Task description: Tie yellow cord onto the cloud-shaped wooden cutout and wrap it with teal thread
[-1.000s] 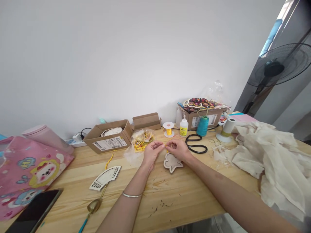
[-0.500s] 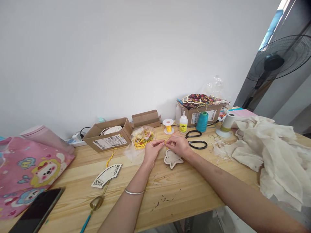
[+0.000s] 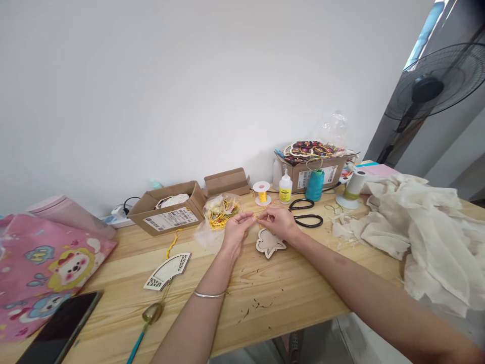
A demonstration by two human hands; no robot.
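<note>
Holding narrow pinches, the left hand [image 3: 237, 233], just beside a plastic bag [image 3: 220, 215], and the right hand [image 3: 275, 224] shared a thin yellow cord [image 3: 256, 217], held just above a wooden cutout [image 3: 270, 243] on the pine table [image 3: 284, 296].

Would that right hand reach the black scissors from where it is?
Probably yes: the right hand sits just beside the black-handled scissors, with nothing in the way. It seems to be pinching yellow cord, so it would likely let go first.
</note>
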